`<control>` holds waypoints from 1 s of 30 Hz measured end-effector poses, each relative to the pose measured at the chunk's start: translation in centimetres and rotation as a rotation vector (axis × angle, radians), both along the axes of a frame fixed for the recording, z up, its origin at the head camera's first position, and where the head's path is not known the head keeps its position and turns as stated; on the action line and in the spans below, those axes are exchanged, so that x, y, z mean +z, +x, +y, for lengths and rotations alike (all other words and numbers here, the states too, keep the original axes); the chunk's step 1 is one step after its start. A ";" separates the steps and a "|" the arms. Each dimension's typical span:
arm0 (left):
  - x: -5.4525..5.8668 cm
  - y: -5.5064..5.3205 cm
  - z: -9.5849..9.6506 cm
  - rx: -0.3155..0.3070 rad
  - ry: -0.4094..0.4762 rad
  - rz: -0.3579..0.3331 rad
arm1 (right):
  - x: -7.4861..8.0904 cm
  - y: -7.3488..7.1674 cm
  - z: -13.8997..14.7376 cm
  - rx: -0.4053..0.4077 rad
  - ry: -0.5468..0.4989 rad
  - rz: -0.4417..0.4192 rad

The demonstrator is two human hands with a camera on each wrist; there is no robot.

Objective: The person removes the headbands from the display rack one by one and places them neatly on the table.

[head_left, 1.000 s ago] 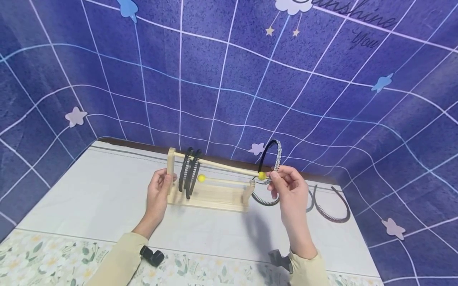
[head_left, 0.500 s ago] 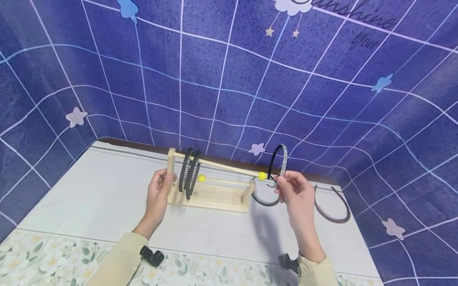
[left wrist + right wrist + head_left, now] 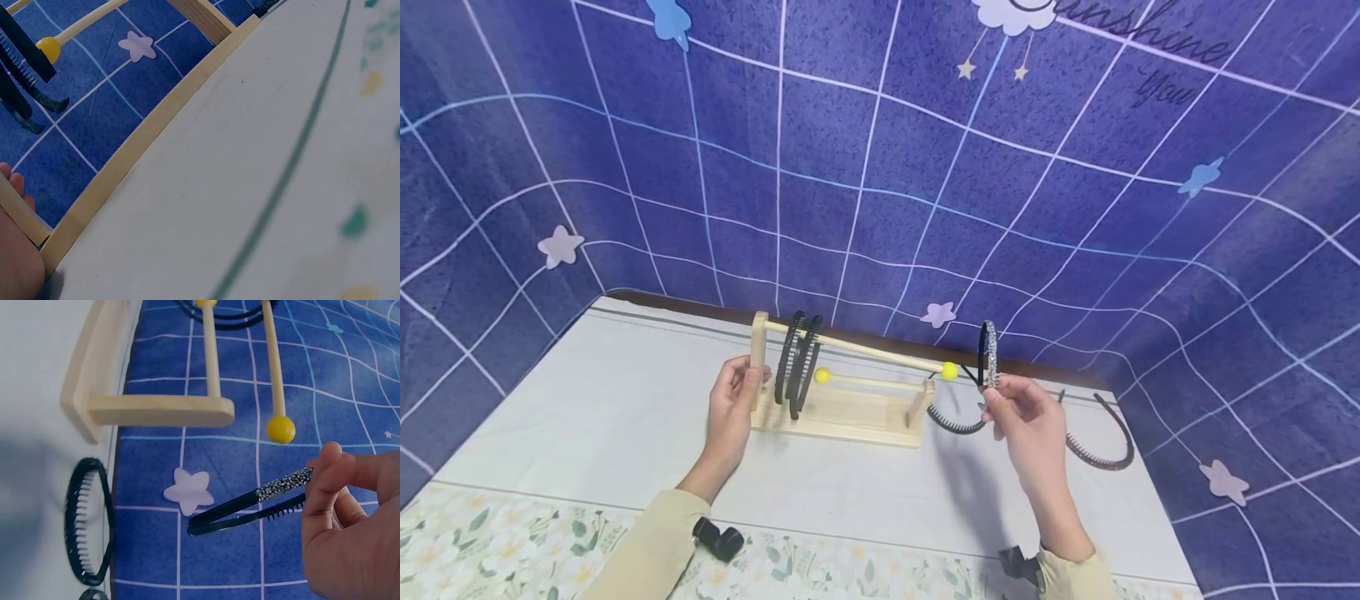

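Note:
My left hand grips the left upright of a light wooden rack. Two black toothed headbands hang on its upper rod near that upright. The rod ends at the right in a yellow ball; a lower rod carries a second yellow ball. Just right of the upper rod's end, my right hand pinches a black headband with a glittery silver band. In the right wrist view, this glittery headband is apart from the rod's ball, its closed fingers covering one part.
On the white table, a black toothed headband lies right of the rack. A dark brown headband lies farther right, with another dark tip beside it, partly hidden by the right hand. A blue gridded curtain rises behind the table.
My right hand has moved right and slightly down with the glittery headband, away from the upper rod's yellow ball. The left hand and the rack have stayed in place.

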State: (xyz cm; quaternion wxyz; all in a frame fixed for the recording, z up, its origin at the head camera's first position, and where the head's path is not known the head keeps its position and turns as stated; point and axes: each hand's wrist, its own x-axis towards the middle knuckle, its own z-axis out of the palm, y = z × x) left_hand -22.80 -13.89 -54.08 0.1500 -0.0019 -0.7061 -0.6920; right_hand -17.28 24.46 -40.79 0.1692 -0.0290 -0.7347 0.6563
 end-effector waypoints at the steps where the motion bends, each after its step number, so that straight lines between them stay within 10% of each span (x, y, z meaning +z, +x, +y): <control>1: 0.0 0.0 0.0 0.000 0.006 0.004 | -0.1 0.1 0.1 -0.006 0.005 -0.004; 30: 0.1 0.1 0.1 0.003 -0.010 0.009 | -3.5 2.4 5.5 -0.104 0.354 -0.121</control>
